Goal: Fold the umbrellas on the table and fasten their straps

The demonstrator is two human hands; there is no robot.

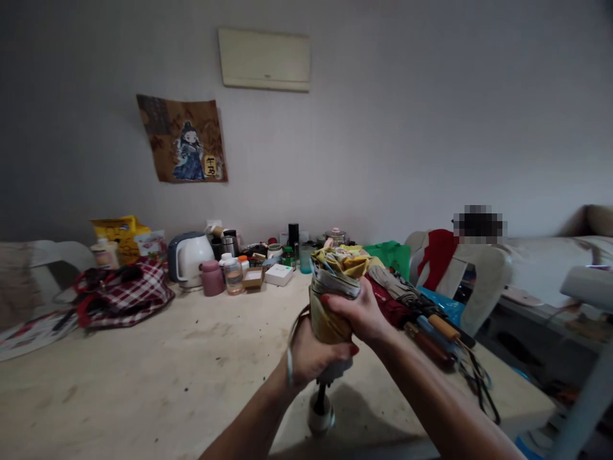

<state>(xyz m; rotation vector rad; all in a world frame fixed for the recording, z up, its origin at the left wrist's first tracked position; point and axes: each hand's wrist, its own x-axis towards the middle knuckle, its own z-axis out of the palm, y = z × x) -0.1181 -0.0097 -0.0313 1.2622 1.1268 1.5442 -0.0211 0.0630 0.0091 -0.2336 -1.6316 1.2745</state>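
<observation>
A folded yellow and grey umbrella [330,319] stands upright between my hands, its bunched cloth top pointing up and away. My left hand [313,354] wraps round its lower part, thumb across the front. Higher up, my right hand [357,313] grips the cloth, with its thumb over the near side. A thin pale strap [290,358] loops beside my left wrist. Below the cloth, the umbrella's dark shaft and pale handle [320,412] show near the table's front edge. The far fingers of both hands are partly hidden.
Several folded umbrellas [431,335] lie on the table [191,364] to the right. A checked bag [131,294] lies at left. A kettle [191,260], a pink jar [212,278] and a white box [279,274] stand toward the wall. Behind the umbrellas is a chair [488,287].
</observation>
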